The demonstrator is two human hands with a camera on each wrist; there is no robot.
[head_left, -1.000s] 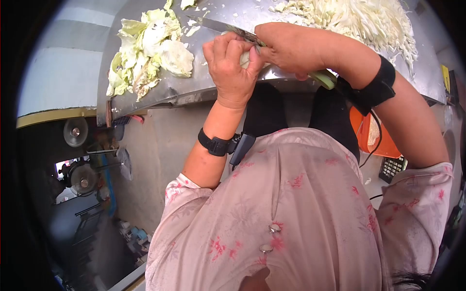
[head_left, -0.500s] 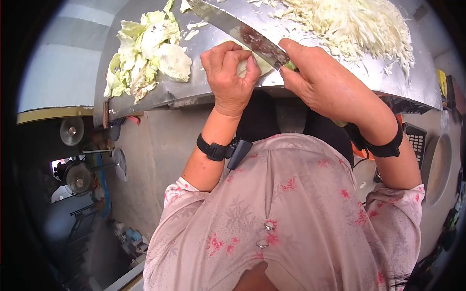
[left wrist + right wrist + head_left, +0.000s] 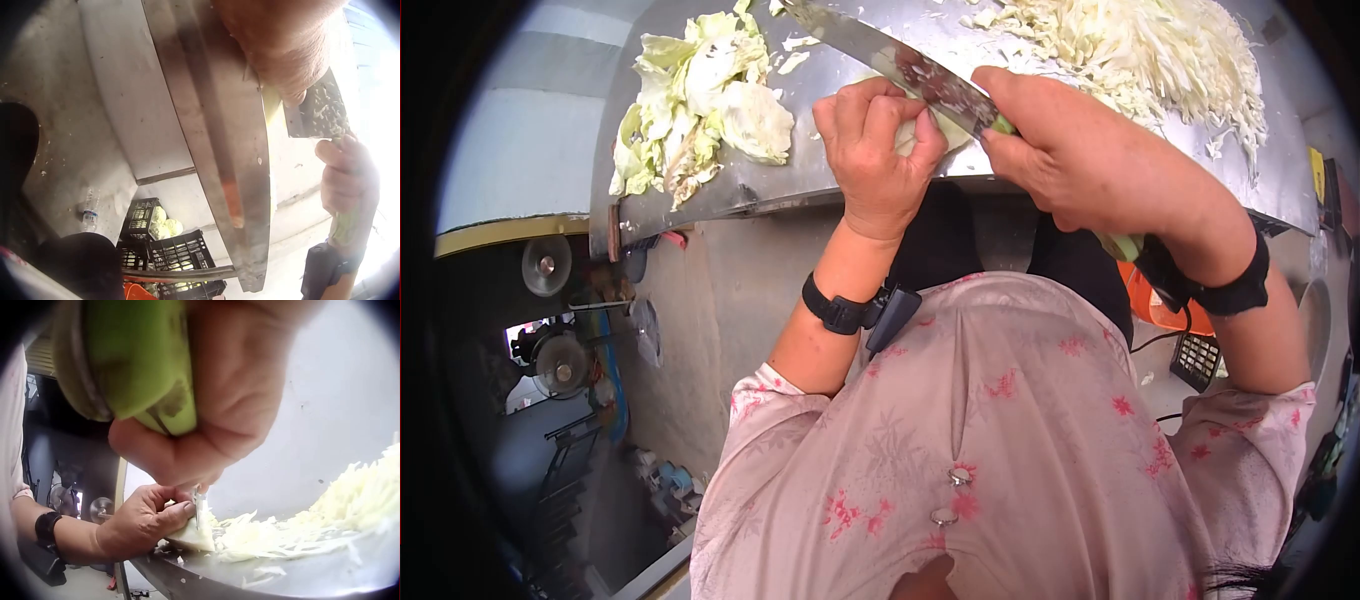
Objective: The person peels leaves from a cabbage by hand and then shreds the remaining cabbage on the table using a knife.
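Observation:
My right hand [image 3: 1090,155] grips the green handle [image 3: 140,369] of a large knife [image 3: 900,68], whose blade carries bits of cabbage and points to the upper left. My left hand [image 3: 875,150], fingers curled, holds a pale cabbage piece [image 3: 952,136] on the metal table [image 3: 820,180], close beside the blade. In the right wrist view the piece [image 3: 199,536] lies under the left thumb, against the blade. The left wrist view shows the blade [image 3: 322,109] beside the left fingers.
Shredded cabbage [image 3: 1140,60] is heaped at the table's right. Loose outer leaves [image 3: 720,105] lie at the left. Below the table are black crates [image 3: 181,256] with cabbages, an orange container [image 3: 1155,300] and a plastic bottle [image 3: 90,209].
The right hand and knife have moved right from the left fingers, and the broad side of the blade has come into view. The left hand has stayed nearly in place.

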